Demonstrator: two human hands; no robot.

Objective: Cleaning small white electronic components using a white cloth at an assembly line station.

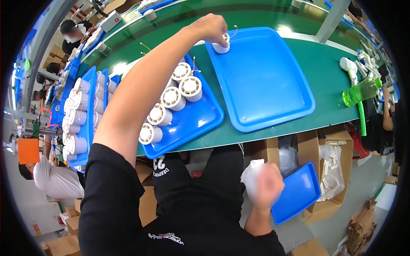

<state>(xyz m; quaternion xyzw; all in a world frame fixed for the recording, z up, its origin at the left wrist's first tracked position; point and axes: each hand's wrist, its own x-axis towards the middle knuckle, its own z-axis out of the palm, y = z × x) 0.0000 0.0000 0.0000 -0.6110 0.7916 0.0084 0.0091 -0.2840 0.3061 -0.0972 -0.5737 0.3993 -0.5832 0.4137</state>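
Observation:
My left hand [212, 29] reaches across the bench, its fingers closed on a white cylindrical plastic housing [221, 48] at the far left corner of a blue tray [273, 77]. A thin reddish wire sticks up beside that housing. The rest of this tray's floor is bare. Left of it, a second blue tray [200, 121] bears several white housings [190, 88] with slotted round ends and thin wires; my left forearm hides part of them. Over my lap on the right, my right hand [269, 183] is curled around crumpled white cloth or paper [249, 176], and the hand is partly blurred.
Further left, another blue tray [91, 123] is packed with white housings. A green bottle [361, 92] lies at the bench's right, near a white-wrapped tool. Below the edge are cardboard boxes [307, 149] and a tilted blue tray [297, 194]. Co-workers sit at left and right.

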